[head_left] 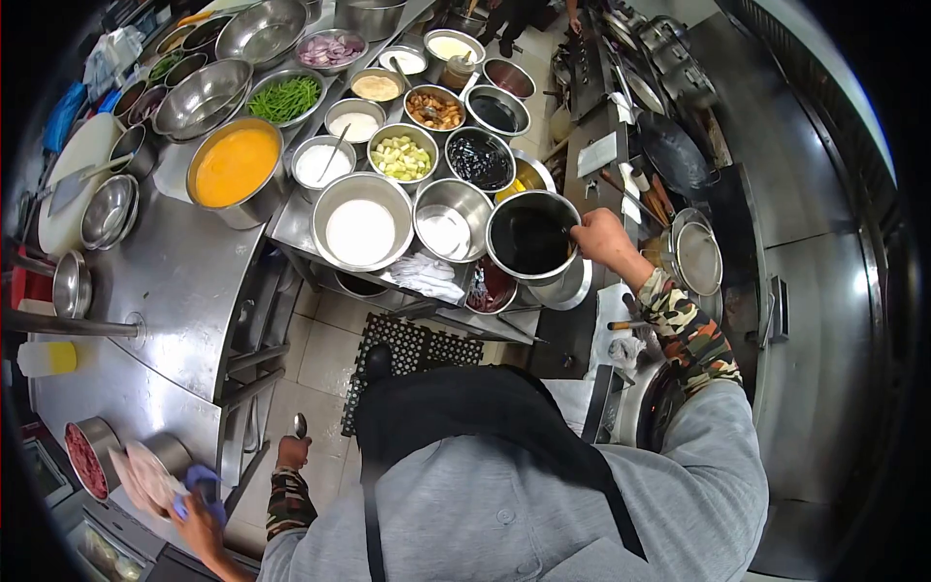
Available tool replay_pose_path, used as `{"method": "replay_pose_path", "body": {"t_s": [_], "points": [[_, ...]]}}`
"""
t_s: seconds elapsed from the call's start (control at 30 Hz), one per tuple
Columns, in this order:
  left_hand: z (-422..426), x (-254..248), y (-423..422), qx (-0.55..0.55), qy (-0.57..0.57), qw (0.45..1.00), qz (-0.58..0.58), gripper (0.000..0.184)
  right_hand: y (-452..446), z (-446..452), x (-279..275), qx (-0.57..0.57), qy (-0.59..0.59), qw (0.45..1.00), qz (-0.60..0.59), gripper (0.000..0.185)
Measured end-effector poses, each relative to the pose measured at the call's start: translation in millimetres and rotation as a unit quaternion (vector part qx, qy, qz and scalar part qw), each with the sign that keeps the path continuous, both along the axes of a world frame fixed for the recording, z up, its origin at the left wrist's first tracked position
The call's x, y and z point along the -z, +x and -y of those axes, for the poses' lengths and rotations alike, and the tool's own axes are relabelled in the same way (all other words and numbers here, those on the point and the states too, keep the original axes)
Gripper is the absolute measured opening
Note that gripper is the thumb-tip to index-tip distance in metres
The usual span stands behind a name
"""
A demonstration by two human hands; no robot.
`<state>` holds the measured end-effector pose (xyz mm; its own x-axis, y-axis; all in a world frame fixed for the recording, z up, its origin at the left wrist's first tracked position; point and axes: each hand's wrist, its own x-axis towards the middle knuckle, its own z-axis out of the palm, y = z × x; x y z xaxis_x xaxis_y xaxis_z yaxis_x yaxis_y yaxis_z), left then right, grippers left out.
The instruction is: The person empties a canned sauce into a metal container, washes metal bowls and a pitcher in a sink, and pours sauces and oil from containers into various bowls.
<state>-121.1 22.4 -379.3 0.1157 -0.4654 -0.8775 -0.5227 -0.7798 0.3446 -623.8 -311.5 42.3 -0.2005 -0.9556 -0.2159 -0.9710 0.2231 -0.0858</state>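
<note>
1. Nearest the camera is the person's own body: a grey shirt (456,495) under a black apron (456,407), with camouflage-patterned sleeves (693,330) on both forearms.
2. To the left runs a steel counter (179,291); a plastic container (47,359) with yellow contents stands near its edge.
3. Ahead is a steel stand (291,225) crowded with pots and bowls, and a black perforated mat (402,339) lies on the tiled floor below.
4. The tall orange-filled pot (238,219) stands at the stand's left, beside a bowl of chopped greens (286,99).
5. Along the near row sits a wide white-filled pot (364,190); next comes a smaller pot (452,193) with white contents, then the pot of dark liquid (531,278) at the right end — whether it is lifted clear, I cannot tell.
6. The right hand (603,238) is closed on that last pot's right-hand rim.
7. At lower left, a co-worker's hand (199,527) is at a blurred pale-pink item (145,477), near a pot of red contents (109,443).
8. The left hand (293,453) hangs low beside the body — fingers curled round a metal spoon (300,424), its bowl pointing up.
</note>
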Motion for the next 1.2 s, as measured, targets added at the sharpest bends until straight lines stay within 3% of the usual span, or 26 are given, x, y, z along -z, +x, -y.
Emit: {"method": "replay_pose_path", "body": {"t_s": [0.03,0.1,0.2,0.23,0.37,0.43,0.47,0.6,0.63,0.67,0.77,0.9,0.97,1.1,1.17,1.2], "points": [[-5.0,24.1,7.4,0.053,-0.042,0.997,-0.028,0.037,3.4,4.3,1.5,-0.002,0.005,1.000,-0.009,0.028],[-2.0,40.9,6.4,0.054,-0.040,0.997,-0.029,0.038,2.8,6.5,2.6,-0.001,0.009,1.000,-0.012,0.028],[9.7,35.0,0.4,0.013,-0.009,1.000,-0.020,0.038,1.0,9.6,3.9,0.012,0.020,1.000,-0.016,0.029],[1.5,29.3,-3.7,0.058,-0.058,0.996,-0.029,0.038,1.6,-17.6,-25.7,0.028,0.017,0.999,-0.025,0.029],[17.2,44.3,-5.1,0.145,-0.117,0.981,-0.045,0.038,4.1,-9.7,-25.3,0.033,0.029,0.998,-0.043,0.030],[21.2,52.8,-6.8,0.104,-0.104,0.988,-0.044,0.037,2.4,-6.4,-21.7,0.001,0.010,0.997,-0.082,0.031],[12.7,42.1,-18.2,0.071,-0.104,0.991,-0.050,0.036,-2.8,-34.0,-53.2,0.009,0.000,0.996,-0.092,0.031],[10.4,48.2,-11.9,0.106,-0.110,0.988,-0.033,0.021,6.6,-28.6,-58.6,0.009,0.023,0.995,-0.098,0.031],[6.5,55.0,-8.9,0.264,-0.209,0.941,0.025,0.016,7.4,-27.7,-58.7,0.008,0.023,0.995,-0.097,0.032],[2.5,60.2,-7.1,0.411,-0.300,0.857,0.081,0.016,6.5,-26.2,-58.2,0.007,0.025,0.995,-0.098,0.032],[-15.5,57.0,-19.9,0.437,-0.317,0.838,0.081,0.025,-9.7,-41.2,-78.0,-0.021,0.024,0.991,-0.132,0.033],[-28.3,62.0,-25.8,0.430,-0.297,0.849,0.078,0.026,-12.4,-33.7,-79.8,-0.012,0.056,0.989,-0.139,0.035],[-41.6,52.7,-43.8,0.386,-0.266,0.881,0.060,0.027,-26.7,-47.5,-96.3,-0.014,0.053,0.987,-0.148,0.036],[-52.6,71.1,-48.3,0.379,-0.297,0.875,0.055,0.026,-22.8,-39.5,-97.6,-0.047,0.062,0.981,-0.175,0.036],[-59.7,95.5,-57.6,0.189,-0.253,0.948,-0.034,0.028,-19.5,-45.3,-106.0,-0.077,0.066,0.973,-0.205,0.035],[-62.7,95.5,-58.5,0.188,-0.252,0.949,-0.035,0.028,-12.4,-45.3,-108.7,-0.101,0.063,0.965,-0.234,0.034]]}}
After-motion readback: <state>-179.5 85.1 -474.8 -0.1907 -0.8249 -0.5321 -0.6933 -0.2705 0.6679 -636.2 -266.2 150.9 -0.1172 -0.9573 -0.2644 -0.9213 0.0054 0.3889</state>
